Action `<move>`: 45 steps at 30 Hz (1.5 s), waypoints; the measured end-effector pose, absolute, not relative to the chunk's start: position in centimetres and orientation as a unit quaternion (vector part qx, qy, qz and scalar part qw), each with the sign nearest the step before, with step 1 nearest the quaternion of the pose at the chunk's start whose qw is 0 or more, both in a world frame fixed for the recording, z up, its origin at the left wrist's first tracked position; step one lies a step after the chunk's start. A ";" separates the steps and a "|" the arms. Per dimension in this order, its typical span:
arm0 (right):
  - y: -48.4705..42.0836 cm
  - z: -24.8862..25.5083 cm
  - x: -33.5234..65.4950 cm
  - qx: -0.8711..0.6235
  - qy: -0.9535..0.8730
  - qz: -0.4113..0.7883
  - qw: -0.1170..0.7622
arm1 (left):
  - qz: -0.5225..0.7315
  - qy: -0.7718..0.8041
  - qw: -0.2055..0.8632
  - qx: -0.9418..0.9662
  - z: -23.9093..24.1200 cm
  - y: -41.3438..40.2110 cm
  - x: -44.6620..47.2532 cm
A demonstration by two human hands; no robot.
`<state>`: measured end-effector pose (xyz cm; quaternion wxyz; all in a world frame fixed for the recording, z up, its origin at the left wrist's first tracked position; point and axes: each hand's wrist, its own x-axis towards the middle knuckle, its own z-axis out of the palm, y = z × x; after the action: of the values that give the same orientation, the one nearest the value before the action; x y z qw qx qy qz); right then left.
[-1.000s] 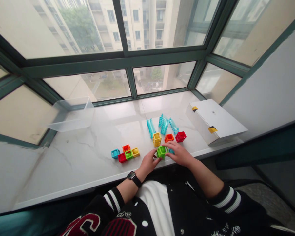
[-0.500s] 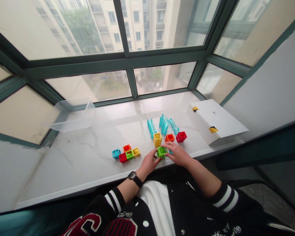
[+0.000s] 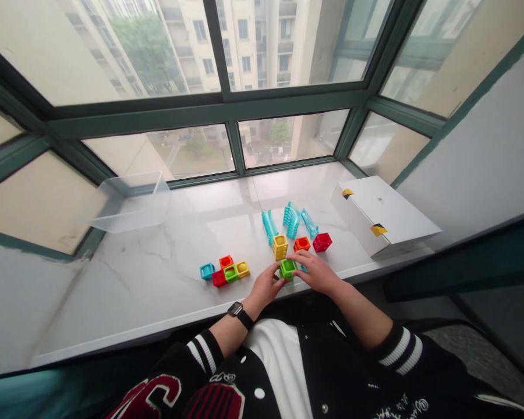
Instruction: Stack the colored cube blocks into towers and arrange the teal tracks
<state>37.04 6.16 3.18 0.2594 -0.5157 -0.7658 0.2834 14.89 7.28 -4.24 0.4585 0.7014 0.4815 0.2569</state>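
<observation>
Both hands meet on a green hollow cube (image 3: 287, 268) near the front edge of the white marble sill (image 3: 166, 279). My left hand (image 3: 265, 286) pinches its left side and my right hand (image 3: 315, 271) grips its right side, partly covering a blue piece. Just behind stand a yellow stacked cube (image 3: 280, 246), an orange cube (image 3: 301, 244) and a red cube (image 3: 322, 242). Several turquoise ribbed track pieces (image 3: 290, 220) lie further back. To the left sits a joined cluster of blue, red, orange, green and yellow cubes (image 3: 225, 272).
A clear plastic bin (image 3: 130, 201) stands at the back left against the window. A white cardboard box (image 3: 383, 215) lies at the right end of the sill. A smartwatch (image 3: 236, 309) is on my left wrist.
Almost nothing moved: both hands stay on the green cube, shifting only slightly with it.
</observation>
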 end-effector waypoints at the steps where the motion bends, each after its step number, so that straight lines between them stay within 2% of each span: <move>1: 6.2 3.2 37.1 -0.516 -0.766 0.283 0.258 | 0.255 0.483 0.457 0.702 -4.3 7.3 14.9; 30: 6.6 2.4 37.7 -0.513 -0.777 0.270 0.245 | 0.256 0.473 0.430 0.725 -3.5 7.3 14.8; 45: 6.6 1.8 37.8 -0.511 -0.776 0.269 0.255 | 0.276 0.465 0.456 0.707 -2.4 7.4 14.9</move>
<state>37.81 6.60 1.82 0.2546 -0.5111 -0.7755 0.2693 14.91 7.36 -2.43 0.4564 0.7068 0.4647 0.2762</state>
